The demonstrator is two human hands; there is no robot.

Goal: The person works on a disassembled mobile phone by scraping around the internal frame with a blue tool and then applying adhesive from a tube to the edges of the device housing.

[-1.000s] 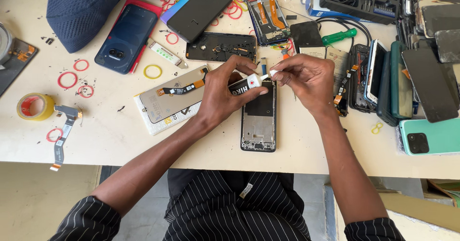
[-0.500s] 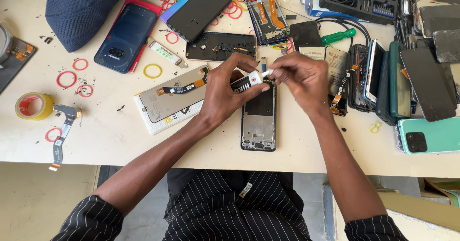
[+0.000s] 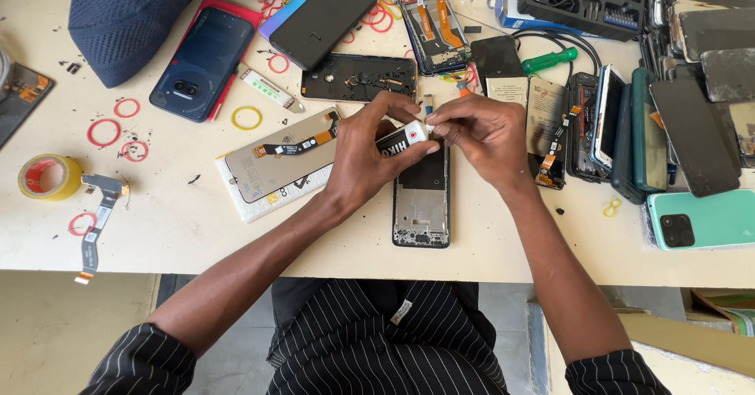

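Note:
My left hand (image 3: pixel 370 155) grips a small black tube with a white end (image 3: pixel 403 138) over the white table (image 3: pixel 173 222). The fingers of my right hand (image 3: pixel 480 137) pinch the tube's white tip. Both hands hover just above an open phone frame (image 3: pixel 422 206) that lies flat near the table's front edge. Left of it, a phone screen panel (image 3: pixel 285 156) with an orange flex cable rests face down on a white sheet.
Dismantled phones, a back cover (image 3: pixel 359 77) and a dark blue phone (image 3: pixel 201 61) lie beyond. A stack of phones (image 3: pixel 692 128) fills the right side. A yellow tape roll (image 3: pixel 49 176), red rubber bands, a green screwdriver (image 3: pixel 552 60) and a blue cap (image 3: pixel 126 18) are scattered about.
Both hands have shifted slightly on the tube; my right fingers have closed in on its white tip. The phone frame below has stayed put.

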